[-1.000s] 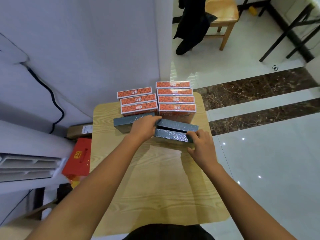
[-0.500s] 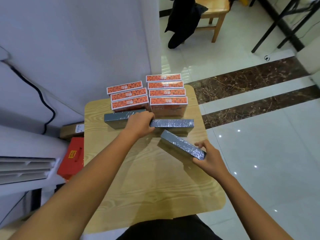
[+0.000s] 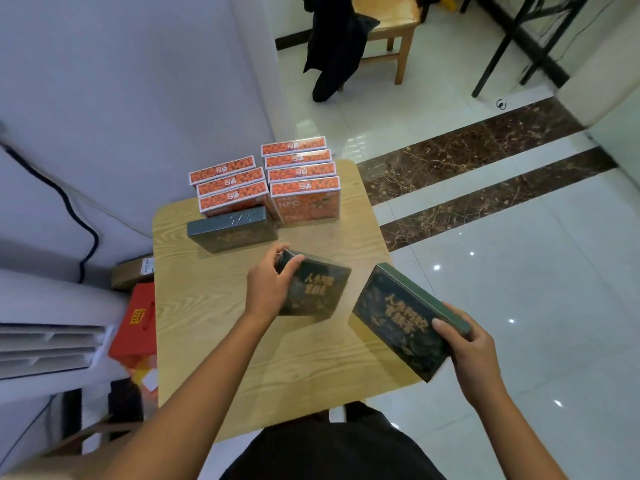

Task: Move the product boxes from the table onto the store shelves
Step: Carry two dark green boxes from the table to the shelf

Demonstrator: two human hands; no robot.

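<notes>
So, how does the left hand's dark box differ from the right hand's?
The left box is over the table; the right box reaches past its right edge. The left hand grips a far corner, the right hand a near corner. Both are dark with gold lettering.

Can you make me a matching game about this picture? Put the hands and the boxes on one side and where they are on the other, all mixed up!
Things:
1. left hand
2. right hand
3. orange boxes
4. red bag

Places:
a. down beside the left side of the table
b. holds the right dark box, out over the table's right edge
c. lined up in rows at the table's far end
d. holds the middle dark box, above the table's middle

Right pairs: 1-d, 2-b, 3-c, 4-a.
</notes>
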